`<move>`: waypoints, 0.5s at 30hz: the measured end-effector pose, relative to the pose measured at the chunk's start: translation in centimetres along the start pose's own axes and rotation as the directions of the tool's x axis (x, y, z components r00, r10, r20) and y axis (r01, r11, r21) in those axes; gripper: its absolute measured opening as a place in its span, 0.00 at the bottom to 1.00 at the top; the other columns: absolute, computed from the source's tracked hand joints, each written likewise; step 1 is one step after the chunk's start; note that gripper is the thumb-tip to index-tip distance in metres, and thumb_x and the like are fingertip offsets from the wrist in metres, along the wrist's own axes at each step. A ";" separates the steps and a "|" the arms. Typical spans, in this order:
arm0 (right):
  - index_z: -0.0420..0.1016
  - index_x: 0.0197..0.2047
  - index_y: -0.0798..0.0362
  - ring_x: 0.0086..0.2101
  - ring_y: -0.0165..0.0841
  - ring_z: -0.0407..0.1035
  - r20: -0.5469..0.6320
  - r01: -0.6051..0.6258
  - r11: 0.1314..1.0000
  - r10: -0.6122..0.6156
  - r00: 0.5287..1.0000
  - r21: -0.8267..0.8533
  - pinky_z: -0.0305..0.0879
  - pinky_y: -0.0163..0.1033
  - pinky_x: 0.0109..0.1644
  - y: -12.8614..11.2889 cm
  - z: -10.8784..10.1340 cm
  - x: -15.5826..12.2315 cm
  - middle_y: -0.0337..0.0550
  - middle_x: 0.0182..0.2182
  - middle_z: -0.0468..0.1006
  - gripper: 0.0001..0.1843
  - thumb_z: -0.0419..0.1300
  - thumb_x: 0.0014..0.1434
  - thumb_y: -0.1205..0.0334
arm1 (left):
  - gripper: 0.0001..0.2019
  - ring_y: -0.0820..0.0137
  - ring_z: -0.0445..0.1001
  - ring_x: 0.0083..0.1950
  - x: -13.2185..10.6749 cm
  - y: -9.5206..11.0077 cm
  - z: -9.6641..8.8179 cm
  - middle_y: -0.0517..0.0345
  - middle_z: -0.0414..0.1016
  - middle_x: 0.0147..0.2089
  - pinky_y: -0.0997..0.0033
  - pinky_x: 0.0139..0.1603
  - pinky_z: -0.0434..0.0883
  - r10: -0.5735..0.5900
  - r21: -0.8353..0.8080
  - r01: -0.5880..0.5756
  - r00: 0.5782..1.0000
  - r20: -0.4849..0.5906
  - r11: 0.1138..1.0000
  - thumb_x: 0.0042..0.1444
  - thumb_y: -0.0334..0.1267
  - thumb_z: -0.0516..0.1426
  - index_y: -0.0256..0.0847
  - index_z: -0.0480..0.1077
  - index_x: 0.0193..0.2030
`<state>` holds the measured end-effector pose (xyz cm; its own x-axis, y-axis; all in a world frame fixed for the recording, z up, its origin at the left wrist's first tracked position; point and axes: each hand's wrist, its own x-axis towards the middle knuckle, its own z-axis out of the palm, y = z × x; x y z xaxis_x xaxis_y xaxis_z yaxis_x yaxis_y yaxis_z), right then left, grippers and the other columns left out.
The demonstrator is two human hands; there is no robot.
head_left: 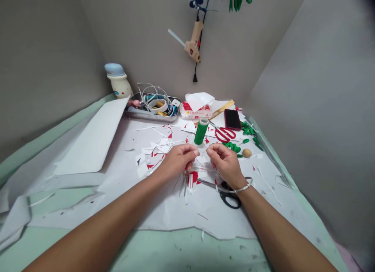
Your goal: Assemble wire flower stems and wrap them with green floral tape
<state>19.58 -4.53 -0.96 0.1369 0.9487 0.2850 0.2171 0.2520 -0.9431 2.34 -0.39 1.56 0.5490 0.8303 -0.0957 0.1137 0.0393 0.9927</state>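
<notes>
The left hand and right hand pinch a thin white paper strip between them, above black-handled steel scissors. Pulling too hard could tear it.

Home craft corner, grey walls, hot glue gun hanging on its cord, surface strewn with paper scraps, red-handled scissors, tissue box, smartphone, metal tray of cables
</notes>
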 end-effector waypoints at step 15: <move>0.70 0.33 0.53 0.18 0.23 0.54 0.003 0.030 0.999 -0.030 1.000 -0.041 0.51 0.31 0.21 -0.2 0.1 -0.2 0.32 0.19 0.63 0.12 0.57 0.58 0.53 | 0.11 0.75 0.58 0.18 -0.7 0.4 0.8 0.65 0.61 0.16 0.74 0.23 0.56 0.030 0.109 -0.029 1.000 -0.008 0.994 0.56 0.42 0.51 0.41 0.61 0.25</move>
<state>19.44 -4.75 -0.88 0.1279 0.9412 0.3127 0.2604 0.2723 -0.9263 2.69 -1.36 2.00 0.5457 0.8354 -0.0654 0.1874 -0.0456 0.9812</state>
